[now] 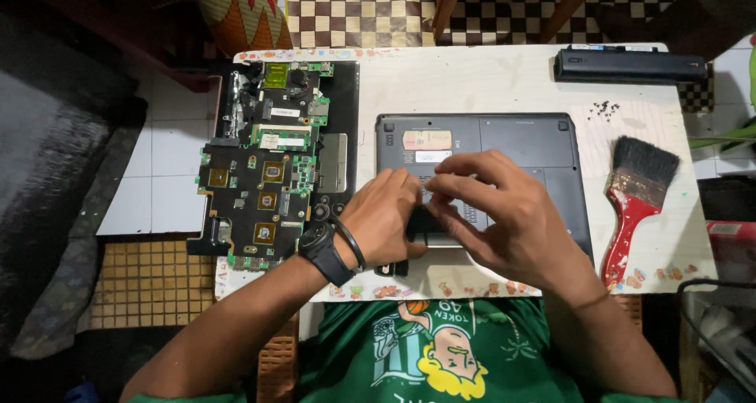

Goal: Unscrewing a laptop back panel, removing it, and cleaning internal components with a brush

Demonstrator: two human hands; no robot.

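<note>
Laptop (504, 139) lying upside down, dark grey, in the middle of the pale table (472, 80), its near edge right under both hands. Left hand (383, 222), with a black watch (321, 249) and a thin bangle at the wrist, rests on the near left part of the underside, fingers curled down onto a small cover panel; whether they pinch anything I cannot tell. Right hand (504, 214) arches over the same spot, thumb and forefinger drawn together as if nipping something small, the other fingers spread loosely; what sits between the fingertips is hidden. Judging from that, the step in hand looks like working a small part or cover free on the base, and the next move would call for a steady, light pull with the other hand bracing the case.

Further out: an opened second machine with its bare circuit board (272, 174) lies on the table's left side, well apart from the hands. A red-handled brush (634, 206) with dark bristles lies just right of the laptop. Beyond it, a little heap of dark screws (605, 107), and a long black battery pack (630, 64) at the far right edge
</note>
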